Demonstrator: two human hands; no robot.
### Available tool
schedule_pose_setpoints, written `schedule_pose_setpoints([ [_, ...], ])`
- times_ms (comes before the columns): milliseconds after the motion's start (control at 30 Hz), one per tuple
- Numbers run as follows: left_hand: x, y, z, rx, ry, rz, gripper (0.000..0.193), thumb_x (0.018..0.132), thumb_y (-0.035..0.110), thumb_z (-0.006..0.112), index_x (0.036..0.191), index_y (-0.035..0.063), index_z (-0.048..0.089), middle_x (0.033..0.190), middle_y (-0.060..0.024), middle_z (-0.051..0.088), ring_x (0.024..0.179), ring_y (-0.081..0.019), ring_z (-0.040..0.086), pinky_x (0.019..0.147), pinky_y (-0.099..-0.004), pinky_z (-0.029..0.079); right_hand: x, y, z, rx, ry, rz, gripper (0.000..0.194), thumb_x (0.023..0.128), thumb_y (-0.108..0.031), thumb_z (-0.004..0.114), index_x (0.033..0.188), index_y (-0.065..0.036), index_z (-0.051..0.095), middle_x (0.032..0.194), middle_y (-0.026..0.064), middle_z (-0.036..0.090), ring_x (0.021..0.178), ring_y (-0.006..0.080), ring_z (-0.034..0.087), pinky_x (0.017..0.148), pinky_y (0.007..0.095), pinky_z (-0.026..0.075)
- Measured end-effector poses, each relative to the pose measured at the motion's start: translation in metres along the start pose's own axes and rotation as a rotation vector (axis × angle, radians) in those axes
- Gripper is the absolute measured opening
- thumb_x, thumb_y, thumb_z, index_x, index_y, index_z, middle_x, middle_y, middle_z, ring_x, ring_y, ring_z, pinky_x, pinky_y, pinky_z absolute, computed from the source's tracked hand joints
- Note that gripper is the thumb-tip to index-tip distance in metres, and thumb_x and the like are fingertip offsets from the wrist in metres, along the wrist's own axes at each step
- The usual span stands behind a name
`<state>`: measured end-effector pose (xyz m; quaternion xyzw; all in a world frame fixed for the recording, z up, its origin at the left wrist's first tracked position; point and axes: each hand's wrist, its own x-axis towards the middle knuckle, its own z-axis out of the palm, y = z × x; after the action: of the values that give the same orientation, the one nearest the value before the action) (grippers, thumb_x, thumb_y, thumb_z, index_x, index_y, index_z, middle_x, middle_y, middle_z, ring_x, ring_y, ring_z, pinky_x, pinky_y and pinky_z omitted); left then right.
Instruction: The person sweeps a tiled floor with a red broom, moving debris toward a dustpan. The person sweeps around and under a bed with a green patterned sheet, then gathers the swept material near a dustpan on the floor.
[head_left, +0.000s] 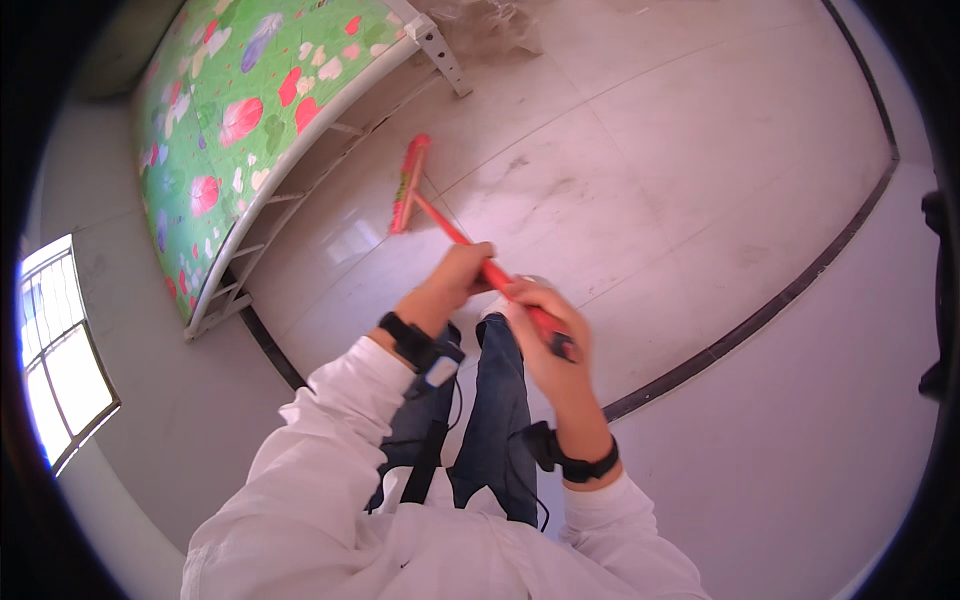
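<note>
A red-handled broom (442, 220) slants away from me over the pale tiled floor (660, 157). Its red broom head (409, 184), with some yellow-green bristles, is at the far end, close to the bed frame's side; whether it touches the tiles I cannot tell. My left hand (466, 276) grips the handle partway along. Nearer to me, my right hand (551, 326) wraps the handle close to its black end cap. Both hands are slightly blurred.
At the left stands a white metal bed frame (304, 146) under a green mattress (225, 161) patterned with hearts and feathers. Crumpled clear plastic (487, 26) lies beyond the bed leg. A dark baseboard (720, 349) edges the wall at right. A barred window (64, 352) is at far left.
</note>
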<state>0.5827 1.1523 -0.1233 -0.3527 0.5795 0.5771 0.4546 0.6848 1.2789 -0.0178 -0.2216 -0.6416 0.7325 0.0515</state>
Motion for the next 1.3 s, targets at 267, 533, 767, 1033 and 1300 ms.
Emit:
schedule_pose_setpoints([
  [267,0.039,-0.047,0.029,-0.067,-0.28,-0.2,0.014,0.086,0.012,0.051,0.085,-0.0011,0.052,0.084,-0.0127,0.057,0.077,-0.0241,0.061,0.076,-0.0384,0.054,-0.002,0.017,-0.063,-0.043,-0.058,0.234,0.01,0.082,-0.002,0.066,0.092,0.0,0.062,0.101,0.0061,0.064,0.092,0.0124,0.057,0.083,0.0247,0.045],
  [533,-0.024,-0.042,0.233,0.03,-0.471,-0.062,0.019,0.083,0.013,0.052,0.08,-0.0056,0.054,0.075,-0.0145,0.06,0.066,-0.0252,0.064,0.064,-0.0373,0.059,-0.033,-0.092,-0.163,-0.341,0.369,0.162,0.006,0.081,0.003,0.062,0.088,0.003,0.061,0.101,0.0138,0.065,0.098,0.0209,0.06,0.089,0.0299,0.045],
  [767,-0.066,-0.026,0.188,-0.227,-0.424,0.031,0.02,0.084,0.014,0.053,0.083,-0.0069,0.053,0.077,-0.0143,0.058,0.068,-0.0269,0.063,0.067,-0.0395,0.058,-0.037,-0.112,-0.131,-0.303,0.183,-0.079,0.005,0.079,0.007,0.058,0.083,0.005,0.058,0.099,0.0182,0.065,0.107,0.0314,0.06,0.094,0.038,0.044],
  [1033,-0.063,-0.046,-0.022,-0.382,-0.065,-0.026,0.015,0.085,0.016,0.057,0.084,0.0013,0.052,0.076,-0.009,0.052,0.069,-0.0227,0.056,0.063,-0.038,0.05,-0.05,-0.031,0.017,-0.181,-0.168,-0.018,0.008,0.083,0.001,0.063,0.091,0.003,0.06,0.098,0.0123,0.065,0.097,0.0181,0.061,0.086,0.028,0.045],
  [1300,-0.033,-0.071,-0.063,-0.519,-0.233,-0.079,0.01,0.082,0.009,0.055,0.081,0.0018,0.049,0.076,-0.009,0.051,0.07,-0.0207,0.054,0.065,-0.0346,0.05,-0.043,-0.029,0.05,-0.274,-0.219,0.166,0.008,0.081,-0.002,0.065,0.088,0.0,0.062,0.085,0.0082,0.065,0.083,0.0124,0.059,0.079,0.0253,0.046],
])
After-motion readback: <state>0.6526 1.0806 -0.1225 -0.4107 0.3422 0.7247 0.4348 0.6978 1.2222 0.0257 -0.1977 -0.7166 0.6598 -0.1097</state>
